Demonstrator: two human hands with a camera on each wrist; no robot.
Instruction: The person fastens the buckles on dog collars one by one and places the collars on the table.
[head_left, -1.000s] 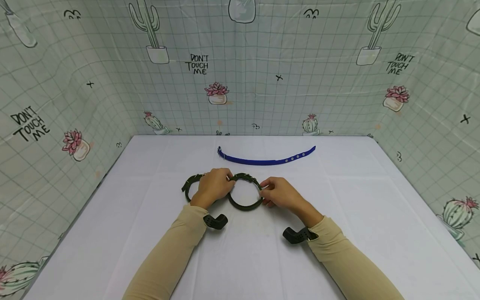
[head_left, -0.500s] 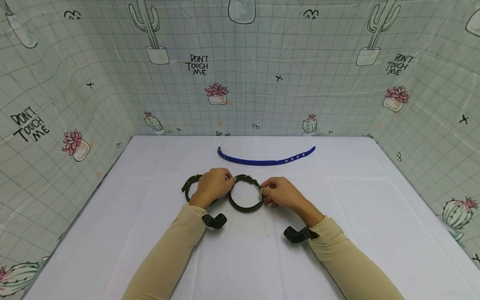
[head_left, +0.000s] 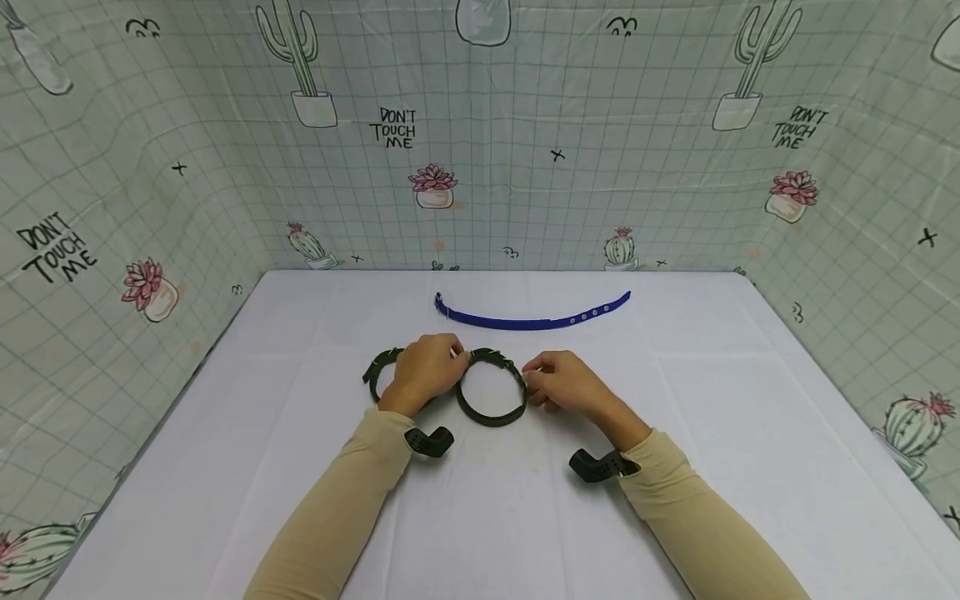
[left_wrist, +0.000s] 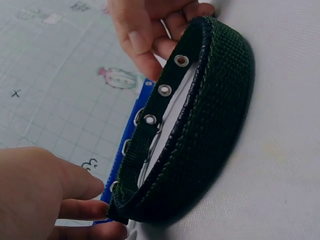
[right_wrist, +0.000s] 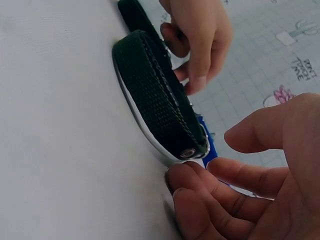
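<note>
On the white table (head_left: 300,467), the left hand (head_left: 426,371) pinches the dark green collar (head_left: 491,417) at its buckle end; the collar stands looped on edge. The right hand (head_left: 566,387) pinches the loop's opposite side.

My white table (head_left: 487,517) fills the lower frame; above it, a pale grid-patterned curtain (head_left: 525,192) with cactus drawings walls me in on three sides.
</note>
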